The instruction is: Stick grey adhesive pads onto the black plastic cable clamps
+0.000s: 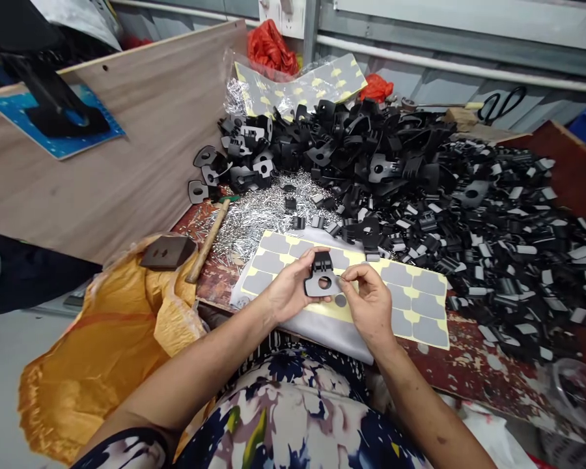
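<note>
My left hand [295, 283] is closed on a black plastic clip part [317, 284], which has a flat grey face, a round hole and a ribbed black hinge piece standing at its top edge. Thumb and forefinger of my right hand [370, 301] are pinched together at the part's right edge; what lies between them is too small to make out. Beneath both hands lies a yellow backing sheet [443, 316] with rows of grey die-cut stickers [414, 303]. Just beyond the sheet sits another black clip part [370, 236].
Silver pins [251, 225] are heaped behind the sheet, beside a wooden-handled tool [209, 242] and a dark block [168, 253]. Larger black parts [342, 146] pile up at the back, small black clips [512, 260] at right. An orange sack [112, 352] hangs at left below a wooden board [151, 130].
</note>
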A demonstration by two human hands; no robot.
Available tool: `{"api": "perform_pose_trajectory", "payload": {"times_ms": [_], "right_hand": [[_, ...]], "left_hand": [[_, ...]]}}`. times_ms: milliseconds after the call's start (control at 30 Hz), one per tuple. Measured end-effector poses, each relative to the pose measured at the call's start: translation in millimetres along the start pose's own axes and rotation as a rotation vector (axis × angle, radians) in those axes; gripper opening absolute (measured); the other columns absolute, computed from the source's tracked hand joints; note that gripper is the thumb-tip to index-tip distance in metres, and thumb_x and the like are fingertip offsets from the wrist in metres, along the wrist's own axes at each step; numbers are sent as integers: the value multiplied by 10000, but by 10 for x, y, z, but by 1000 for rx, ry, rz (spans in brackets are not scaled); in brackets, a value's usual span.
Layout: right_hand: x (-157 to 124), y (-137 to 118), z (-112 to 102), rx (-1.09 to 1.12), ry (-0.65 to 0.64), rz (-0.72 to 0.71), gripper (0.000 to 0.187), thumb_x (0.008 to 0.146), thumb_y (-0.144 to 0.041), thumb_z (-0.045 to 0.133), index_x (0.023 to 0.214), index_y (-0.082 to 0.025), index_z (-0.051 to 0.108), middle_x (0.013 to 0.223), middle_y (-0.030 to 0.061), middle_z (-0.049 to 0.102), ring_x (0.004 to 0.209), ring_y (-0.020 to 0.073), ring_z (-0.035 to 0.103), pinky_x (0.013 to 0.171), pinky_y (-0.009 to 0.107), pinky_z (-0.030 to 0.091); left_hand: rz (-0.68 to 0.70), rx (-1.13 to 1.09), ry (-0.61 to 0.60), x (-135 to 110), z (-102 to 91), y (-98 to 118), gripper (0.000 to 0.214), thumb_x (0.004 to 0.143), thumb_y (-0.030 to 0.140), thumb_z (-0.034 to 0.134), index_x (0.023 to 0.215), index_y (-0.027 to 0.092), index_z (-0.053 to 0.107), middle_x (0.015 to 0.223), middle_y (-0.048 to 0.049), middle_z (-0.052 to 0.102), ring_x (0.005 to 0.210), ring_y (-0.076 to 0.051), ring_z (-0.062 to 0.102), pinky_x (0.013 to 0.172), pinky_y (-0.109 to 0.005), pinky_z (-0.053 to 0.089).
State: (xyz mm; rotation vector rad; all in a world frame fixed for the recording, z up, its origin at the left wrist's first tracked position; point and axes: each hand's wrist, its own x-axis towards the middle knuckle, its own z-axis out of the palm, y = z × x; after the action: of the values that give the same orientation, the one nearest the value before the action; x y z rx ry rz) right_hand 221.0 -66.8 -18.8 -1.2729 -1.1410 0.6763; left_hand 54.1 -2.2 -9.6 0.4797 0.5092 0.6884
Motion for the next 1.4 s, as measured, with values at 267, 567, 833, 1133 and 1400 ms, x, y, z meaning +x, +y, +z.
{"api": "perform_pose_trajectory", "payload": {"times_ms": [267,567,833,1133,1400], "right_hand": [[-7,26,15,-40,-1,-24,109,892,-220,714,841,-232,620,837,0,615,847,180,592,804,324,479],[-35,-46,18,-231,-40,-149,120,937,-180,627,850,-251,583,867,17,630,869,206,617,815,353,507],[-152,-12,100,-510,-69,-338,248,959,-162,609,1169,-283,558,1199,103,620,892,222,655,851,428,562],[-61,-124,-86,-464,-231,-11,447,873,-327,775,1263,-262,568,1015,54,704,900,244,658,847,409,539],[937,-82,-593,-723,-18,-277,219,929,-263,677,1142,-243,725,1176,111,722,1071,299,625,992,476,502]], "left_hand": [[2,-21,16,-6,19,-15,451,904,511,748,1258,247,654,1067,-65,558,808,-180,551,706,-403,607],[46,123,52,-95,122,1,568,779,302,885,1280,311,616,1028,-21,584,847,-160,596,750,-326,588],[315,404,230,22,32,-264,502,786,217,815,1221,311,584,984,4,551,736,-137,554,509,-198,481],[170,397,77,-209,23,-175,546,792,217,821,1297,321,640,1087,-47,582,854,-184,570,594,-248,583],[415,502,272,-207,-9,1335,1054,746,62,810,1618,398,322,1205,-89,670,1008,-267,713,795,-396,653]]}}
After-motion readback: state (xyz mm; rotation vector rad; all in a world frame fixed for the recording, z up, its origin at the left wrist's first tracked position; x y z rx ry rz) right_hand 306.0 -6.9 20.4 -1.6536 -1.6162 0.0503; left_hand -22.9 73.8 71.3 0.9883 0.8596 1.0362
